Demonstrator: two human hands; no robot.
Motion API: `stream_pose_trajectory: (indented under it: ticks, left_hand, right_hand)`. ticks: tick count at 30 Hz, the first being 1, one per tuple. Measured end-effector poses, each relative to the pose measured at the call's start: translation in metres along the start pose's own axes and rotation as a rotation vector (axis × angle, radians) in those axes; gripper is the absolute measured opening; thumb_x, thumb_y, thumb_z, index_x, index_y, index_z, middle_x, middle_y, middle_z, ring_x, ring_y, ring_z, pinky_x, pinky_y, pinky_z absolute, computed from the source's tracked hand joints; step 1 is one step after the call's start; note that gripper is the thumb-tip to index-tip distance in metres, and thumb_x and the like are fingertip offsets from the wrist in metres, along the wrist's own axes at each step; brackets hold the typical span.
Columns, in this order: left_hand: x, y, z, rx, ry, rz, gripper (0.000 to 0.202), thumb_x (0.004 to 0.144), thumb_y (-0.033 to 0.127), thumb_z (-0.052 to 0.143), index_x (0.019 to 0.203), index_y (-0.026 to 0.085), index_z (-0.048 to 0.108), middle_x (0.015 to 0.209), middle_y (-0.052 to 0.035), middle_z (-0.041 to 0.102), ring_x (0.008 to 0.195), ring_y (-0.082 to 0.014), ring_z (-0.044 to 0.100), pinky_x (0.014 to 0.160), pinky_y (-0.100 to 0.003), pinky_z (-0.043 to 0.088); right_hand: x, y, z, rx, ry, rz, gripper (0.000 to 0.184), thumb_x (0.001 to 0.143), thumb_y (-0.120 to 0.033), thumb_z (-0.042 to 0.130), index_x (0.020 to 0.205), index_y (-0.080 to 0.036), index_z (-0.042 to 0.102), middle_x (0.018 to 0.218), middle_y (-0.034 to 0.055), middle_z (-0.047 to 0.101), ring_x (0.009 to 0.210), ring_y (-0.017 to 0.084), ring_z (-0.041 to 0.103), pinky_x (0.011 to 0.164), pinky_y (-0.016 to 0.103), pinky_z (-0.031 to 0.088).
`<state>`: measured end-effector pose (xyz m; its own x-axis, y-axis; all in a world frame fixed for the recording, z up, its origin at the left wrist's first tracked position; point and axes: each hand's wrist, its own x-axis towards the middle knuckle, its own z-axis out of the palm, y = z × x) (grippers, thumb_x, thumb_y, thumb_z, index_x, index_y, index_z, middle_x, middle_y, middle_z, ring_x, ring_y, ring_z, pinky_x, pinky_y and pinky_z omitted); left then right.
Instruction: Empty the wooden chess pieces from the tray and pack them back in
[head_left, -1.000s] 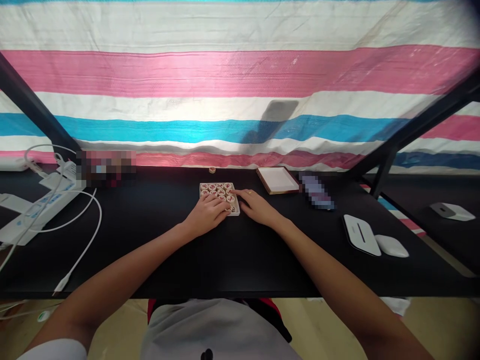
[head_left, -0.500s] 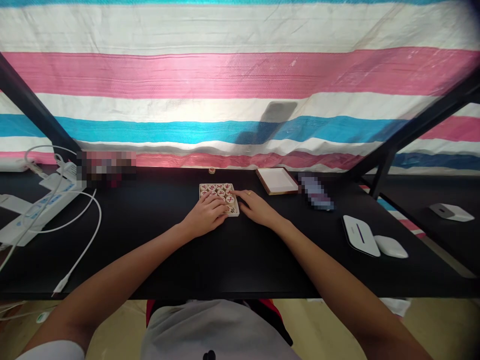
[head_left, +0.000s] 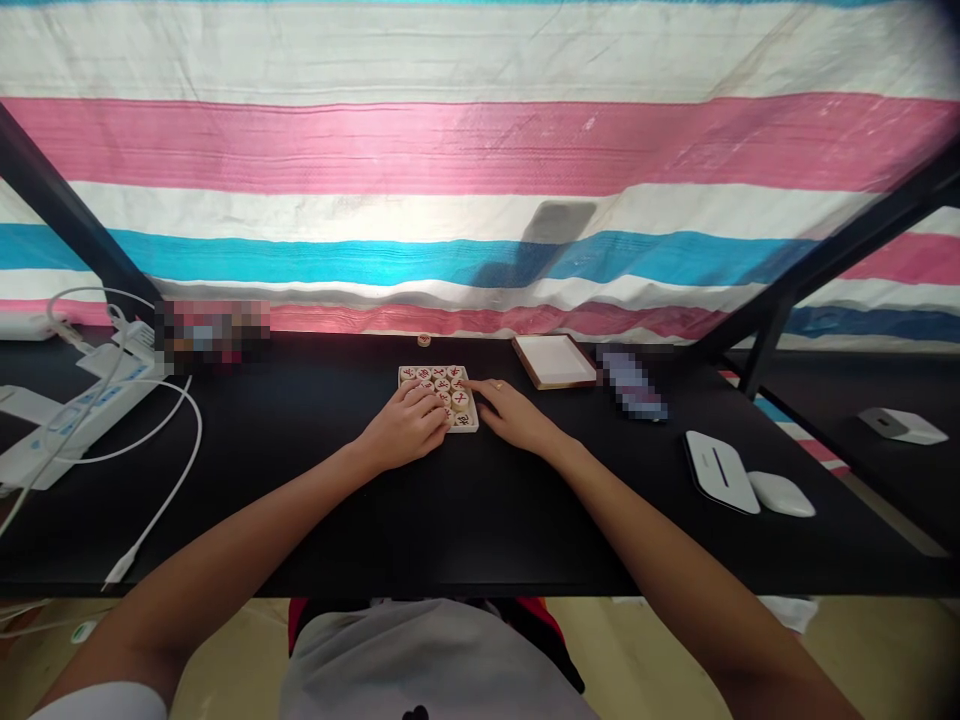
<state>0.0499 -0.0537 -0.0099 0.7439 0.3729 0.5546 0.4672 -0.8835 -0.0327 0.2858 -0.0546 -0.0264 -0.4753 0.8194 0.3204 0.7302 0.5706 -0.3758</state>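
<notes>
A shallow white box (head_left: pixel 474 424) lies on the black desk, filled with round Chinese chess pieces (head_left: pixel 460 399), most with red characters. A black-marked piece shows at its near right corner. My left hand (head_left: pixel 409 428) rests over the box's left and near part, fingers stretched across the pieces and hiding several of them. At the right side of the box, my right hand (head_left: pixel 517 412) touches the edge with its index fingertip; the thumb is apart from it. A ring is on this hand. One loose chess piece (head_left: pixel 424 341) lies behind the box.
The box lid (head_left: pixel 555 360) lies upturned at the back right, beside a blurred phone-like object (head_left: pixel 634 384). Farther right are a white flat device (head_left: pixel 721 472) and a white rounded case (head_left: pixel 782 494). A power strip (head_left: pixel 82 420) with white cables occupies the left.
My left hand has slid slightly left and toward me, uncovering more of the pieces at the near right corner. My right hand stays at the box's edge.
</notes>
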Motion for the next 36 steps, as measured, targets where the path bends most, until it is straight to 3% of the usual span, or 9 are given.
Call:
stream_pose_trajectory:
  ticks: [12, 17, 21, 27, 29, 33, 36]
  left_hand:
    - [-0.001, -0.004, 0.001, 0.028, 0.014, 0.042, 0.019, 0.091, 0.022, 0.047, 0.086, 0.018, 0.065, 0.095, -0.0059, 0.067, 0.096, -0.0199, 0.058, 0.099, -0.039, 0.041]
    - [0.0, -0.008, -0.002, -0.055, 0.008, 0.0, 0.019, 0.092, 0.024, 0.047, 0.091, 0.019, 0.065, 0.094, -0.0054, 0.067, 0.094, -0.0191, 0.058, 0.095, -0.037, 0.042]
    - [-0.003, -0.035, -0.012, -0.092, -0.059, -0.063, 0.024, 0.093, 0.028, 0.044, 0.088, 0.018, 0.065, 0.091, -0.0057, 0.067, 0.09, -0.0189, 0.059, 0.087, -0.035, 0.045]
    - [-0.018, -0.081, -0.007, -0.107, -0.009, -0.422, 0.023, 0.091, 0.028, 0.044, 0.092, 0.02, 0.065, 0.087, -0.0048, 0.067, 0.084, -0.0202, 0.06, 0.077, -0.034, 0.049]
    - [-0.021, -0.084, -0.003, -0.093, -0.042, -0.435, 0.022, 0.089, 0.027, 0.044, 0.094, 0.02, 0.065, 0.088, -0.005, 0.067, 0.085, -0.0207, 0.06, 0.076, -0.034, 0.049]
    - [-0.016, -0.092, -0.002, -0.038, -0.148, -0.327, 0.024, 0.089, 0.024, 0.043, 0.097, 0.019, 0.065, 0.09, -0.0064, 0.068, 0.086, -0.0222, 0.06, 0.079, -0.036, 0.049]
    - [-0.004, -0.109, 0.0, -0.012, -0.135, -0.361, 0.024, 0.087, 0.021, 0.044, 0.098, 0.019, 0.065, 0.094, -0.007, 0.068, 0.091, -0.023, 0.061, 0.079, -0.035, 0.05]
  right_hand:
    - [0.0, 0.001, 0.001, 0.011, 0.007, -0.001, 0.054, 0.085, -0.011, 0.043, 0.137, -0.026, 0.044, 0.119, 0.0094, 0.059, 0.109, 0.025, 0.054, 0.098, 0.049, 0.045]
    - [0.0, 0.001, 0.0, 0.008, 0.001, -0.004, 0.054, 0.086, -0.012, 0.043, 0.137, -0.026, 0.043, 0.118, 0.0096, 0.059, 0.109, 0.025, 0.054, 0.098, 0.049, 0.045]
    - [0.0, -0.001, -0.001, 0.009, -0.005, 0.011, 0.053, 0.086, -0.012, 0.043, 0.137, -0.026, 0.043, 0.118, 0.0097, 0.059, 0.11, 0.026, 0.054, 0.097, 0.05, 0.045]
    - [-0.001, -0.002, -0.003, 0.014, -0.023, 0.01, 0.052, 0.087, -0.011, 0.042, 0.137, -0.025, 0.044, 0.119, 0.01, 0.058, 0.112, 0.025, 0.053, 0.099, 0.048, 0.044]
    - [-0.001, -0.001, -0.003, 0.013, -0.022, 0.01, 0.053, 0.086, -0.011, 0.041, 0.137, -0.026, 0.043, 0.119, 0.0096, 0.058, 0.111, 0.025, 0.053, 0.099, 0.049, 0.044]
    - [-0.001, 0.001, -0.001, 0.013, -0.004, 0.005, 0.054, 0.086, -0.011, 0.042, 0.138, -0.027, 0.042, 0.118, 0.0092, 0.059, 0.11, 0.026, 0.054, 0.097, 0.05, 0.045]
    - [-0.001, 0.003, 0.0, 0.022, -0.006, -0.003, 0.054, 0.086, -0.011, 0.042, 0.138, -0.027, 0.042, 0.12, 0.009, 0.058, 0.11, 0.025, 0.053, 0.098, 0.049, 0.045]
